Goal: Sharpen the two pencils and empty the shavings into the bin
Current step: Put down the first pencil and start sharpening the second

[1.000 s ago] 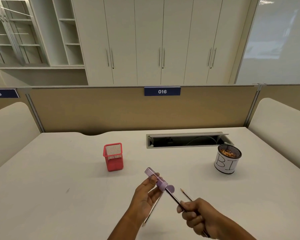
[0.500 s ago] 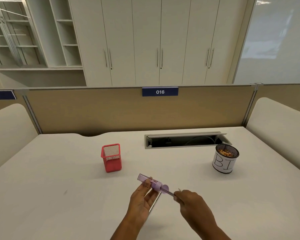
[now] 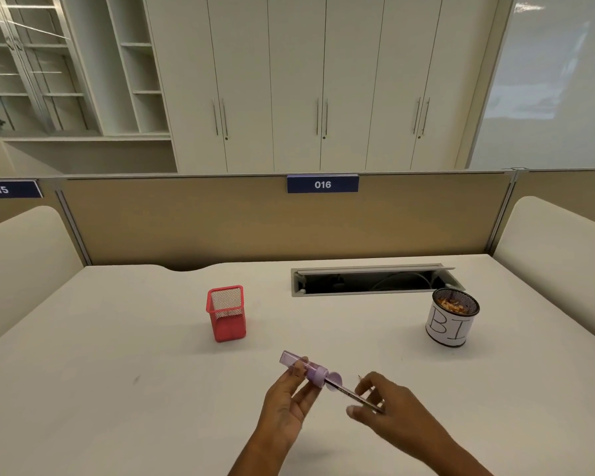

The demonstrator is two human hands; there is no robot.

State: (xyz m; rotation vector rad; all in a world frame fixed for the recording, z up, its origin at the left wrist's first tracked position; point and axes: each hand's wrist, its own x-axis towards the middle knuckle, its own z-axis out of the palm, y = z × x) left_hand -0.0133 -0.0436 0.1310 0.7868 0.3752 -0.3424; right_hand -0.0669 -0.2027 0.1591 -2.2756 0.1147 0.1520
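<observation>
Mid-sharpening, our left hand (image 3: pixel 285 403) grips the sharpener (image 3: pixel 304 370), our right hand (image 3: pixel 390 412) pinches the inserted pencil (image 3: pixel 348 394); next we should twist it.

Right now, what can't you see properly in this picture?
Head view:
Point of the pencil: hidden inside the sharpener.
The second pencil: only its tip shows; the right hand covers the rest.
The bin label: shows "BI"; the rest curves out of sight.
How full the sharpener is: the left hand covers part of it.
</observation>
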